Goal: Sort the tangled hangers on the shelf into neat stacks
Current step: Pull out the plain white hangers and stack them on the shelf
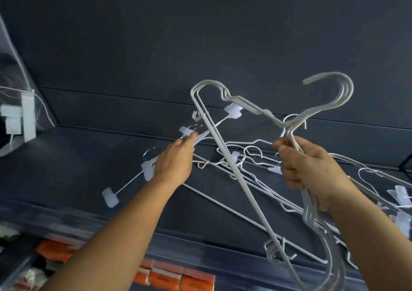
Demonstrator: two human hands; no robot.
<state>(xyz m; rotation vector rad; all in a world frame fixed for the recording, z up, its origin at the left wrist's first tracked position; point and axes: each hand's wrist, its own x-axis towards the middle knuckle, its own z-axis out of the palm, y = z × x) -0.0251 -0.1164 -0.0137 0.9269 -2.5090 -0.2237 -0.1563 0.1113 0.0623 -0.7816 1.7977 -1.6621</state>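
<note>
My right hand (310,168) grips a bunch of several white wire hangers (231,163) by their necks and holds them upright above the dark shelf (93,157), hooks (334,90) pointing up. My left hand (176,159) reaches into the tangled pile of white hangers (249,157) lying on the shelf, and its fingertips touch a clip hanger (231,110) near the clip at the back. Whether the fingers pinch it I cannot tell. Another clip hanger (127,186) lies to the left, under my left wrist.
More clip hangers (399,197) lie at the shelf's right end. White plastic pieces and loose threads (20,116) hang at the far left. Orange packets (176,277) sit on a lower level beneath the shelf's front edge. A dark wall rises behind.
</note>
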